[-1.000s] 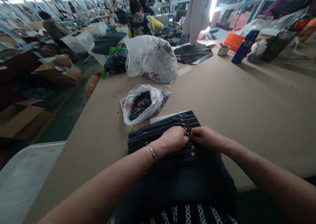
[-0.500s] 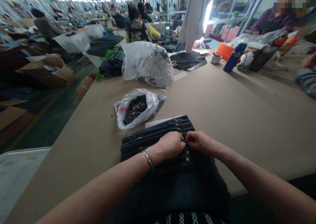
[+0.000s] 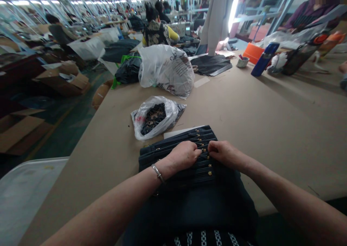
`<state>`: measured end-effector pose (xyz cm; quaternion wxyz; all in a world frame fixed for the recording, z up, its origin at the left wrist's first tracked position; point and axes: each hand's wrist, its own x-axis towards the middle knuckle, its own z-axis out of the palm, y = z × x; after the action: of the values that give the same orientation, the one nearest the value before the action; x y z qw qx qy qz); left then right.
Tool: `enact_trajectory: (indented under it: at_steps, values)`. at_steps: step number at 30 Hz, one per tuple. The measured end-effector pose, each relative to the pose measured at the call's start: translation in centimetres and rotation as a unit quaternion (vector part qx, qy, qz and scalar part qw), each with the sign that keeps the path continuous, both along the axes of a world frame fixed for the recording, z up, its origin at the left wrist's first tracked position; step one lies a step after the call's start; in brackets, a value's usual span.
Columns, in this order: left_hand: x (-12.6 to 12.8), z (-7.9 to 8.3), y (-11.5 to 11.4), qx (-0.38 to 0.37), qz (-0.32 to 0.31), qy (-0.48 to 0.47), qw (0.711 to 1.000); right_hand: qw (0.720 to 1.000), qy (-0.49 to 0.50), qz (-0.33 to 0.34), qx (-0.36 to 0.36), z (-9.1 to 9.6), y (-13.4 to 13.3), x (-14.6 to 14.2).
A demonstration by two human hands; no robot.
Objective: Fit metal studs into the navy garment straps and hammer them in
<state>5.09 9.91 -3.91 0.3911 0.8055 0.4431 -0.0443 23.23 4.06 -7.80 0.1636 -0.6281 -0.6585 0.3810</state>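
Observation:
A stack of overlapping black leather-like pieces with zippers (image 3: 176, 173) lies on the table in front of me. A row of small gold zipper pulls (image 3: 209, 173) runs down near its right side. My left hand (image 3: 185, 155), with a silver bracelet at the wrist, is closed in a pinch beside these pulls; what is between its fingertips is hidden. Just to its right, across a small gap, my right hand (image 3: 224, 154) has its fingertips pinched together at the right edge of the stack. What it grips cannot be made out.
Beyond the stack stands an open plastic bag of small black parts with metal bits (image 3: 137, 125). Farther back are a larger stuffed plastic bag (image 3: 165, 70), flat black material (image 3: 213, 64), a small cup (image 3: 242, 61) and a blue case (image 3: 265, 59). A person (image 3: 303, 16) sits across the table.
My hands have drawn slightly apart, and the gold pulls between them show more. The whole view has shifted, so things sit a little farther right.

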Motion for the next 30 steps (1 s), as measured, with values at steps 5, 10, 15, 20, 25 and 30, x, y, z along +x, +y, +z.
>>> enact_trajectory:
  at_steps: [5,10,15,20,25,30]
  values:
    - [0.3,0.6,-0.9,-0.265,0.180,-0.204,0.925,0.984,0.100,-0.004,0.146,3.0,-1.2,-2.6]
    - [1.2,1.1,-2.2,-0.311,0.265,-0.271,0.871,0.975,0.116,-0.021,0.187,2.8,-1.4,-5.2]
    - [0.9,1.1,-2.6,-0.334,0.251,-0.249,0.874,0.959,0.262,-0.034,0.103,2.6,-1.4,-4.6]
    - [0.5,1.1,-2.7,-0.325,0.204,-0.258,0.886,0.950,0.258,-0.161,0.075,2.7,-1.4,-2.4]
    - [0.8,1.1,-2.8,-0.281,0.164,-0.256,0.910,0.943,0.283,-0.169,0.038,1.9,-1.6,-1.7]
    - [0.4,1.0,-2.6,-0.356,0.154,-0.249,0.887,0.905,0.387,-0.176,0.021,1.7,-2.2,-1.5]
